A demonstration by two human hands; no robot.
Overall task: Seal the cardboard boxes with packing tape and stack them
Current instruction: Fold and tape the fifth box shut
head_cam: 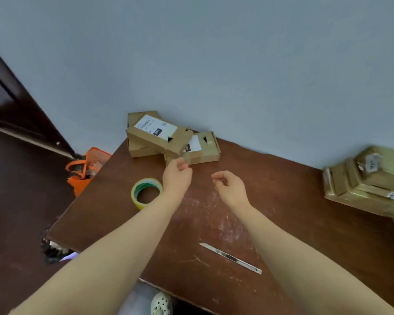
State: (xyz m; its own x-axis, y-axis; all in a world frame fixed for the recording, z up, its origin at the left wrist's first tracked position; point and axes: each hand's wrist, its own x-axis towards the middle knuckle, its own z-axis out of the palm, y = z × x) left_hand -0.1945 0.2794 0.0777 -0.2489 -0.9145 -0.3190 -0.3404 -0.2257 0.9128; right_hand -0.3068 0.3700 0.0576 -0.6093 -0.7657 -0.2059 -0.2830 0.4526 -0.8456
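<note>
Scratched brown wooden tabletop (282, 201) against a pale grey wall: a loose pile of small brown cardboard boxes (159, 137) with white shipping labels sits at the table's far edge, centre frame. Just below it, the left hand (176, 178) reaches with fingers loosely curled, their tips at the nearest box's corner; whether they touch it cannot be told. The right hand (230, 188) hovers beside it, fingers loosely curled, holding nothing. A yellow-green roll of packing tape (146, 183) lies flat left of the left wrist. A silver utility knife (231, 259) lies at lower centre. Tape-wrapped cardboard parcels (369, 180) are stacked at the right edge. An orange bag (84, 171) sits on the floor at left.
</note>
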